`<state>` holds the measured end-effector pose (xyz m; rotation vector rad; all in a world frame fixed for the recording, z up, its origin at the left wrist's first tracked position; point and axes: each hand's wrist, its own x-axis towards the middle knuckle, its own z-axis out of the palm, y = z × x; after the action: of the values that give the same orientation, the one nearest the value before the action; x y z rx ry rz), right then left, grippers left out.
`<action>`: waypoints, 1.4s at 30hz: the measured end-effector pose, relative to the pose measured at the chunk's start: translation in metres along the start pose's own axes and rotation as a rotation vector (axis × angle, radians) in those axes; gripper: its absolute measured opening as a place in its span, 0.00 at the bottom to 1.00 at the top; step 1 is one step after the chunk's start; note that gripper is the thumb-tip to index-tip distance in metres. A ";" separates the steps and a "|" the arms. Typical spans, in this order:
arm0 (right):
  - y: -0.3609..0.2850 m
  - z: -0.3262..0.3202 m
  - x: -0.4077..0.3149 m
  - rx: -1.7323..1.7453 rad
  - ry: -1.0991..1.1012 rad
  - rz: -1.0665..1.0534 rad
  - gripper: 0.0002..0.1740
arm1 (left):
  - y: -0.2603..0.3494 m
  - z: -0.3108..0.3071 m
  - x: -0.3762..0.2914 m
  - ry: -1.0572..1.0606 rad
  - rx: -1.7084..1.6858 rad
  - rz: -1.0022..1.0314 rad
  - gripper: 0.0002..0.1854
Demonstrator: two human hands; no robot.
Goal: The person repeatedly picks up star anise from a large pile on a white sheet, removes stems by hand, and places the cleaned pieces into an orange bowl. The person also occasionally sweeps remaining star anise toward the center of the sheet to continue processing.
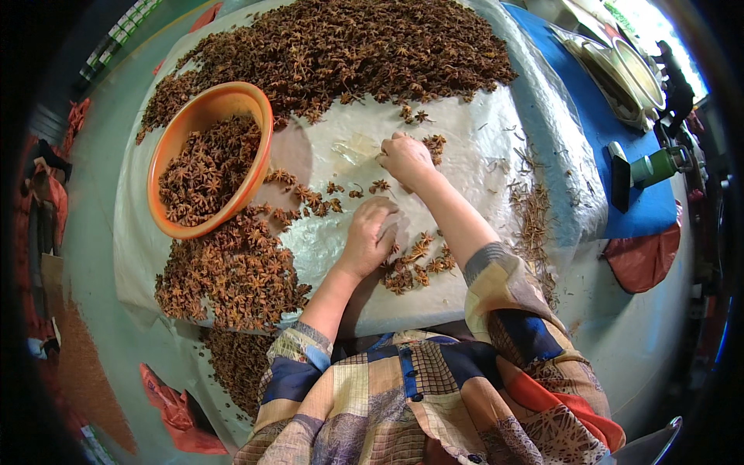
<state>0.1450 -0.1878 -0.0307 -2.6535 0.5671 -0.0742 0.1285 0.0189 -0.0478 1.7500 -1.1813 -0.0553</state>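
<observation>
My left hand (369, 237) hovers or rests with curled fingers over the plastic-covered table (325, 244); its palm side is hidden, so I cannot tell what it holds. Beyond it, my right hand (407, 160) is bent with its fingertips drawn together, and any small thing in them is out of sight. Dried star anise (433, 148) lies against the far side of the right hand. Nearer my body, a loose cluster of star anise (410, 273) sits between my forearms. A few single pods (379, 186) lie just beyond the left hand.
A large pile of star anise (360, 52) covers the far side. An orange basin (265, 168) of star anise tilts at left, beside a smaller heap (232, 279). Thin stems (533, 215) lie at right. A green bottle (662, 167) stands on a blue surface (645, 215).
</observation>
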 end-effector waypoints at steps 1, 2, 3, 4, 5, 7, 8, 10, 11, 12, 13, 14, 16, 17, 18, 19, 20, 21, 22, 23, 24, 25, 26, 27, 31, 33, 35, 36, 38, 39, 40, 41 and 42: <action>-0.001 0.005 0.007 -0.010 -0.039 -0.024 0.14 | 0.002 -0.001 0.001 0.059 -0.050 -0.057 0.10; 0.000 0.006 0.006 -0.007 -0.059 -0.075 0.13 | 0.004 -0.004 0.001 0.157 -0.114 -0.087 0.10; 0.004 0.004 -0.003 0.074 0.011 -0.111 0.11 | 0.006 -0.008 0.001 0.212 -0.085 -0.097 0.13; 0.006 0.002 -0.016 0.266 0.037 -0.141 0.10 | 0.009 -0.008 0.002 0.199 -0.142 -0.191 0.15; 0.007 -0.001 -0.035 0.452 0.102 -0.160 0.10 | 0.011 -0.009 0.001 0.252 -0.211 -0.255 0.16; -0.004 0.004 -0.076 0.789 0.069 -0.015 0.09 | 0.017 -0.003 0.001 0.259 -0.258 -0.313 0.18; -0.009 0.008 -0.097 0.994 0.078 -0.015 0.08 | 0.019 -0.002 -0.001 0.203 -0.412 -0.431 0.17; -0.021 0.015 -0.125 1.151 0.150 0.025 0.05 | 0.027 0.007 -0.006 0.082 -0.594 -0.574 0.18; -0.026 0.017 -0.136 1.217 0.163 0.004 0.05 | 0.031 0.010 -0.010 0.120 -0.579 -0.543 0.17; -0.031 0.017 -0.144 1.092 0.270 -0.035 0.04 | 0.035 0.013 -0.014 0.158 -0.563 -0.513 0.17; -0.037 0.017 -0.151 0.970 0.327 -0.026 0.04 | 0.040 0.014 -0.017 0.197 -0.545 -0.482 0.18; -0.042 0.016 -0.156 0.853 0.373 -0.056 0.04 | 0.044 0.015 -0.021 0.217 -0.500 -0.437 0.18; -0.051 0.011 -0.163 0.538 0.547 -0.156 0.05 | 0.052 0.015 -0.025 0.177 -0.648 -0.588 0.19; -0.055 0.008 -0.166 0.476 0.547 -0.182 0.05 | 0.055 0.013 -0.027 0.174 -0.709 -0.680 0.20; -0.057 0.007 -0.168 0.422 0.558 -0.188 0.05 | 0.057 0.013 -0.028 0.195 -0.789 -0.651 0.20; -0.057 0.004 -0.170 0.366 0.555 -0.203 0.05 | 0.058 0.011 -0.029 0.209 -0.728 -0.634 0.20; -0.057 0.003 -0.170 0.398 0.537 -0.185 0.05 | 0.058 0.010 -0.030 0.209 -0.668 -0.616 0.20; -0.056 0.003 -0.171 0.348 0.615 -0.227 0.05 | 0.058 0.010 -0.031 0.195 -0.622 -0.563 0.20; -0.054 0.004 -0.169 0.289 0.663 -0.281 0.05 | 0.056 0.010 -0.032 0.206 -0.589 -0.580 0.20; -0.053 0.005 -0.168 0.196 0.641 -0.338 0.05 | 0.054 0.011 -0.032 0.203 -0.570 -0.562 0.20; -0.054 0.007 -0.167 0.218 0.702 -0.336 0.05 | 0.052 0.012 -0.032 0.213 -0.549 -0.534 0.20; -0.058 0.009 -0.166 0.209 0.697 -0.339 0.05 | 0.049 0.013 -0.032 0.207 -0.517 -0.565 0.19; -0.063 0.010 -0.165 0.200 0.647 -0.283 0.06 | 0.047 0.015 -0.031 0.217 -0.481 -0.577 0.19; -0.071 0.010 -0.164 0.244 0.687 -0.374 0.06 | 0.044 0.013 -0.031 0.267 -0.432 -0.581 0.18; -0.102 -0.012 -0.166 0.685 0.498 -0.501 0.07 | 0.034 -0.011 -0.026 0.415 -1.360 -0.960 0.17; -0.093 -0.035 -0.168 0.593 0.545 -0.372 0.09 | 0.028 -0.038 -0.025 0.322 -1.161 -0.943 0.16; -0.050 -0.066 -0.159 0.423 0.728 -0.071 0.09 | 0.017 -0.068 -0.023 0.338 -1.293 -0.765 0.14; -0.020 -0.077 -0.155 0.133 0.763 0.052 0.09 | 0.009 -0.079 -0.018 0.338 -1.359 -0.725 0.14; 0.036 -0.079 -0.160 -0.113 0.645 0.171 0.11 | -0.007 -0.085 -0.006 0.423 -1.410 -0.707 0.12; 0.058 -0.070 -0.162 -0.136 0.580 0.251 0.12 | -0.016 -0.080 0.002 0.313 -1.206 -0.671 0.12; 0.073 -0.056 -0.164 -0.089 0.565 0.236 0.12 | -0.024 -0.071 0.011 0.247 -0.979 -0.688 0.11; 0.081 -0.038 -0.162 0.014 0.615 0.120 0.14 | -0.031 -0.061 0.019 0.209 -0.735 -0.715 0.11; 0.086 -0.022 -0.164 0.095 0.637 0.053 0.14 | -0.035 -0.046 0.024 0.048 -0.109 -0.528 0.12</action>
<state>-0.0408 -0.2019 -0.0405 -2.4903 0.8009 -0.9259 0.1887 0.0343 -0.0394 1.9089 -0.6427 -0.3824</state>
